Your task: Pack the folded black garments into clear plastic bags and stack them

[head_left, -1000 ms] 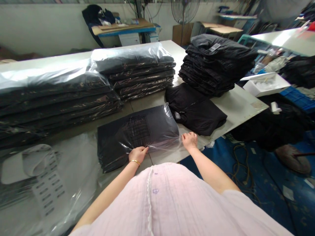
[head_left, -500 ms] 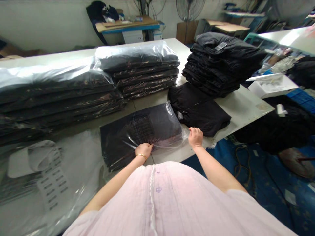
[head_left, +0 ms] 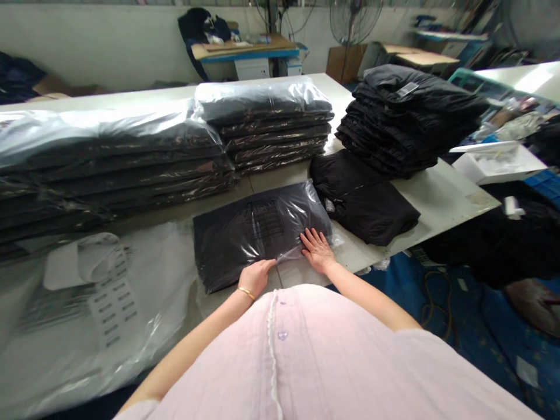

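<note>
A folded black garment in a clear plastic bag (head_left: 236,233) lies on the table in front of me. My left hand (head_left: 257,276), with a gold bangle at the wrist, pinches the bag's near edge. Flat on the bag's right end rests my right hand (head_left: 317,249), its fingers spread. Just beyond, to the right, is an unbagged folded black garment (head_left: 367,204). Behind it rises a tall stack of black garments (head_left: 406,122) with a white tag on top.
Bagged garments are stacked at the left (head_left: 131,157) and at the back middle (head_left: 271,125). Clear plastic bags with a white sheet (head_left: 116,303) cover the near left. A white box (head_left: 494,163) stands at the right, beyond the table's edge (head_left: 476,198).
My right hand has moved left from the loose plastic beside the garment and now lies spread on the bag. My left hand still grips the near edge. The camera view has shifted slightly.
</note>
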A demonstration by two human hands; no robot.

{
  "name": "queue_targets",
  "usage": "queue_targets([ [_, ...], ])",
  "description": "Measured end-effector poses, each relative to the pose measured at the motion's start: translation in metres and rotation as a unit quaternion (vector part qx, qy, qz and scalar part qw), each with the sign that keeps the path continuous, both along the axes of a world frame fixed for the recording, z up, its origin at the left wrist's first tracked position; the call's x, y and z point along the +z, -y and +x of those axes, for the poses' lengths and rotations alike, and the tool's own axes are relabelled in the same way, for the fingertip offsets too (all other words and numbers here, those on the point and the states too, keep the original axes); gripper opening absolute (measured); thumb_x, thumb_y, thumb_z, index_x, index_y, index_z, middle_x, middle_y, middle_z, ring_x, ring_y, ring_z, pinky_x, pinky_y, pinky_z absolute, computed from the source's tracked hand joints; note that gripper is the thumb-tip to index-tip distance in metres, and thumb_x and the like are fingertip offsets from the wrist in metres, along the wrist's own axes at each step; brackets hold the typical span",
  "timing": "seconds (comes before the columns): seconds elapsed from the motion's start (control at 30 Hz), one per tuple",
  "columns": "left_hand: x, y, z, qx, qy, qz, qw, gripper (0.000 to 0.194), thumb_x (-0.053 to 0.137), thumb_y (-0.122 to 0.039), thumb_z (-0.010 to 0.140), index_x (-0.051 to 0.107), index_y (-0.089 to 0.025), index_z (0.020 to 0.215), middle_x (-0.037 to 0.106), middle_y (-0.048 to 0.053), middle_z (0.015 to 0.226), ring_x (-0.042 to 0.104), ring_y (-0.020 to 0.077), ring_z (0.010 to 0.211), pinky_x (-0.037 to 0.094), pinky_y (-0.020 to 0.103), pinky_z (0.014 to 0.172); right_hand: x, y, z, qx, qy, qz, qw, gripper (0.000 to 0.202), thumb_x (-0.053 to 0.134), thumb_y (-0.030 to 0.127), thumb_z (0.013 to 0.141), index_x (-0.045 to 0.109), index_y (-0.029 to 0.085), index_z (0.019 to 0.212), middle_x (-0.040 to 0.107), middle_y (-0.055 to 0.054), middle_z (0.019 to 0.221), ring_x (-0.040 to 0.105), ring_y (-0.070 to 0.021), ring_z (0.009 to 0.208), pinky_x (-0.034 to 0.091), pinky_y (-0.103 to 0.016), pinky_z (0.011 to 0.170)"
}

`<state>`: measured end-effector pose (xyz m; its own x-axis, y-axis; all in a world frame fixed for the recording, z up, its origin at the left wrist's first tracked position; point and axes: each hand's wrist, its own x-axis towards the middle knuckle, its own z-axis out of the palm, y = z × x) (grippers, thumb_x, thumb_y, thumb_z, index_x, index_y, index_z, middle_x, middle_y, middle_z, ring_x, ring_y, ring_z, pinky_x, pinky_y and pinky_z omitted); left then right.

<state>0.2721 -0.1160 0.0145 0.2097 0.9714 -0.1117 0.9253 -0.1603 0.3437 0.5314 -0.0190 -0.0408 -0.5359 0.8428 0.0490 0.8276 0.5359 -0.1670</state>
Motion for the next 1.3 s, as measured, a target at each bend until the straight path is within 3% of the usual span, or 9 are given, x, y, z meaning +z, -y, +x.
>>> queue_targets([
  [0.1,-0.002,0.035,-0.015,0.003,-0.053,0.074,0.996,0.044,0.045,-0.010,0.083,0.065,-0.021,0.120,0.072,0.008,0.104,0.065,0.0201,0.092,0.047,0.029,0.075,-0.002,0.000,0.000,-0.003,0.004,0.003,1.000,0.059,0.037,0.040,0.098,0.023,0.026,0.153,0.013,-0.001,0.161,0.006,-0.0231,0.148,0.009,-0.046,0.120],
  [0.23,0.001,0.066,-0.040,0.010,-0.106,0.140,0.984,0.026,0.047,-0.018,0.088,0.071,-0.021,0.096,0.071,0.009,0.090,0.063,0.0217,0.088,0.046,0.032,0.075,-0.005,0.002,-0.001,-0.006,0.009,0.011,1.000,0.058,0.035,0.039,0.098,0.022,0.025,0.153,0.014,-0.001,0.161,0.006,-0.0227,0.149,0.010,-0.046,0.120],
  [0.37,0.003,0.074,-0.059,0.034,-0.110,0.195,0.974,0.028,0.043,-0.020,0.092,0.071,-0.024,0.096,0.069,0.008,0.110,0.060,0.0224,0.106,0.043,0.034,0.090,-0.008,0.004,0.001,-0.001,0.013,0.024,1.000,0.058,0.034,0.039,0.099,0.023,0.025,0.153,0.014,-0.001,0.161,0.006,-0.0226,0.148,0.011,-0.046,0.119],
  [0.43,0.002,0.069,-0.064,0.070,-0.107,0.161,0.979,0.030,0.040,-0.024,0.095,0.069,-0.023,0.096,0.070,0.008,0.108,0.062,0.0216,0.103,0.043,0.032,0.088,-0.010,0.004,0.001,-0.002,0.014,0.032,0.999,0.057,0.033,0.039,0.099,0.023,0.024,0.153,0.014,-0.002,0.161,0.006,-0.0222,0.149,0.010,-0.045,0.119],
  [0.6,0.000,0.046,-0.072,0.216,-0.122,-0.041,0.968,0.035,0.032,-0.042,0.098,0.061,-0.027,0.111,0.072,0.002,0.081,0.066,0.0184,0.075,0.040,0.025,0.063,-0.013,0.006,-0.001,-0.006,0.014,0.047,0.999,0.058,0.033,0.038,0.099,0.022,0.022,0.153,0.014,-0.002,0.161,0.005,-0.0215,0.149,0.011,-0.045,0.119],
  [0.73,0.001,0.031,-0.082,0.226,-0.060,-0.130,0.964,0.032,0.032,-0.044,0.098,0.055,-0.031,0.115,0.073,-0.002,0.081,0.067,0.0155,0.072,0.037,0.023,0.062,-0.014,0.006,-0.003,-0.007,0.020,0.048,0.999,0.058,0.033,0.037,0.098,0.020,0.023,0.154,0.015,-0.001,0.161,0.006,-0.0222,0.148,0.011,-0.046,0.119],
  [1.07,-0.001,0.019,-0.094,0.210,0.055,-0.153,0.964,0.029,0.040,-0.048,0.092,0.060,-0.028,0.094,0.068,-0.005,0.061,0.065,0.0141,0.063,0.036,0.022,0.058,-0.007,-0.017,0.011,-0.016,0.052,0.008,0.999,0.059,0.030,0.036,0.099,0.014,0.025,0.154,0.015,0.001,0.161,0.008,-0.0191,0.148,0.008,-0.047,0.120],
  [1.2,-0.007,0.019,-0.096,0.218,0.061,-0.168,0.959,0.029,0.041,-0.050,0.091,0.059,-0.027,0.092,0.068,-0.004,0.061,0.066,0.0149,0.064,0.037,0.022,0.059,-0.008,-0.025,0.019,-0.009,0.065,-0.015,0.998,0.060,0.030,0.037,0.098,0.013,0.025,0.155,0.014,0.001,0.161,0.008,-0.0189,0.148,0.007,-0.048,0.120],
  [1.3,-0.004,0.019,-0.095,0.212,0.047,-0.167,0.962,0.029,0.041,-0.051,0.091,0.058,-0.027,0.093,0.068,-0.003,0.062,0.065,0.0154,0.063,0.036,0.023,0.058,-0.009,-0.025,0.020,-0.006,0.065,-0.016,0.998,0.060,0.029,0.038,0.098,0.014,0.024,0.155,0.014,0.000,0.161,0.007,-0.0189,0.148,0.007,-0.048,0.120],
])
